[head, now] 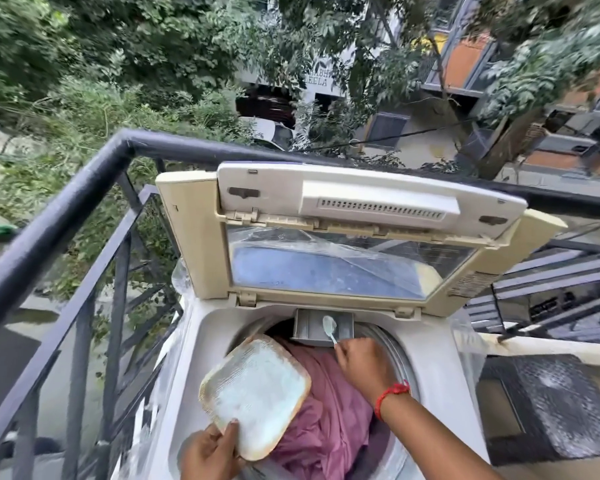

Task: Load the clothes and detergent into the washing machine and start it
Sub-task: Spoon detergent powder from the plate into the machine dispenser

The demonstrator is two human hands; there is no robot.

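Top-load washing machine [201, 327] stood on a balcony, lid [354, 237] folded up and back against the black railing [84, 188]. Drum was loaded with pink/mauve clothes [329, 403], heaped up to the opening. Left hand [210, 452] was pinched on the near corner of a squarish detergent container [257, 393], thumb on top, the box tilted over the drum and full of pale powder. Right hand [361, 362], red thread band [390, 394] on the wrist, was closed on the handle of a small white spoon [329, 327]. Spoon bowl carried powder and sat over the grey detergent tray [309, 323] at the back rim of the tub, under the lid hinge. Clear plastic wrap [181, 278] showed around the machine body; trees and buildings below the railing
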